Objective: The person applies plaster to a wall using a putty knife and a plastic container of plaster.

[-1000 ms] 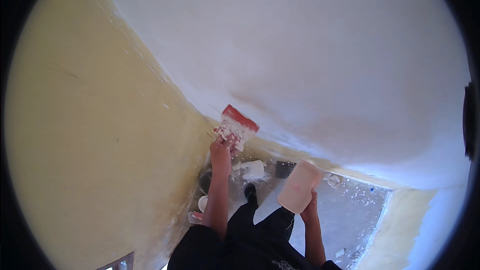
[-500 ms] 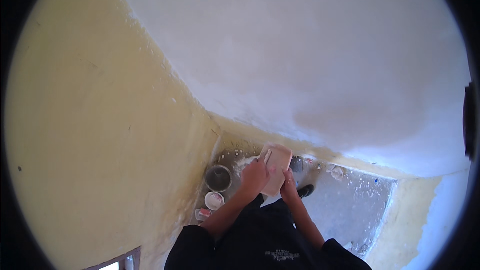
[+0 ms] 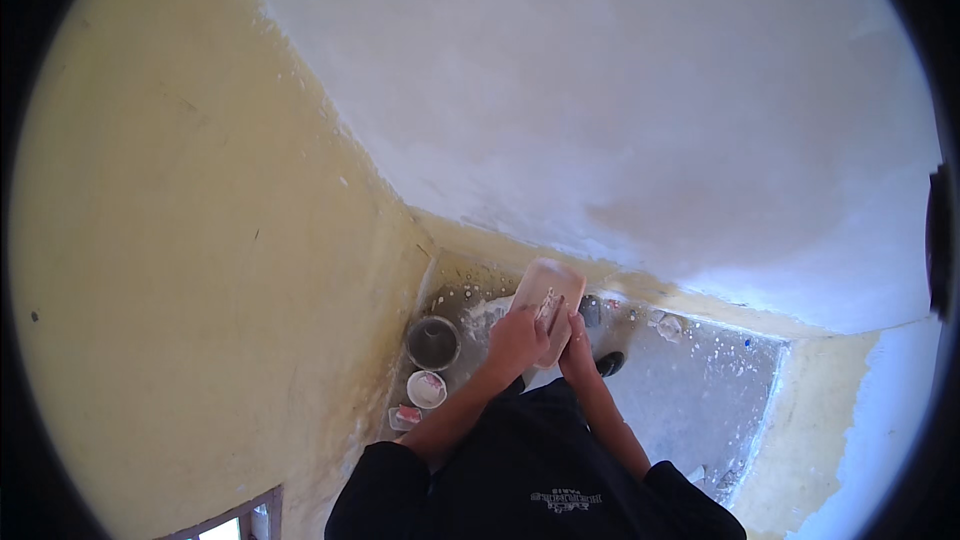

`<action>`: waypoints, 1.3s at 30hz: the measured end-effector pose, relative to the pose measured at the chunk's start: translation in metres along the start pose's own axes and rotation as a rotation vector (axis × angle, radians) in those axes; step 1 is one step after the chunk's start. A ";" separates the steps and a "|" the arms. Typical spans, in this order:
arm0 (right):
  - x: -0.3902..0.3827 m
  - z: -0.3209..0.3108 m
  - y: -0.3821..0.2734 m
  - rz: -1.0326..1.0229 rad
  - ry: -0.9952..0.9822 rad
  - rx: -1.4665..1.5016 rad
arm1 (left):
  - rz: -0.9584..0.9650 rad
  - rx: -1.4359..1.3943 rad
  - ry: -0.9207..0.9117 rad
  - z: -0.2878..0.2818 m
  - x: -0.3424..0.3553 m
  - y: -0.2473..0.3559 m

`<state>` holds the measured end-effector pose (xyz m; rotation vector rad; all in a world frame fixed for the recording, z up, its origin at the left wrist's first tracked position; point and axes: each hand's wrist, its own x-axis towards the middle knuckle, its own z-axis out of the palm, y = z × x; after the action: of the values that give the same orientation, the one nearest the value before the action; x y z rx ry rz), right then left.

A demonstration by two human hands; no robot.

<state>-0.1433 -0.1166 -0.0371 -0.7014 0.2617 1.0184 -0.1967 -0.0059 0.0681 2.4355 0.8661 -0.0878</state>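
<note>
Yellow wall left. Grey bucket and small white tub on floor near corner. Left hand and right hand together, gripping pale plaster board before white plastered wall.

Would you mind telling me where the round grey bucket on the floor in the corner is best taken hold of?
Grip the round grey bucket by its rim, coming straight down from above on the side away from the yellow wall. It stands upright with its mouth open upward, tucked into the corner, so the wall side is cramped. No handle can be made out in this view.
</note>
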 end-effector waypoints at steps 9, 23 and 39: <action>-0.010 0.012 -0.003 -0.063 0.031 -0.127 | 0.018 -0.335 0.011 0.008 0.004 -0.024; -0.017 -0.005 -0.018 -0.014 -0.024 -0.038 | -0.312 -1.017 -0.129 -0.036 0.000 -0.055; -0.063 -0.053 -0.038 -0.082 0.099 0.018 | -0.331 -1.645 0.041 0.063 0.030 -0.212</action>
<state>-0.1373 -0.2067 -0.0289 -0.7415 0.3257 0.9036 -0.2927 0.1146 -0.0927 0.7600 0.7984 0.4017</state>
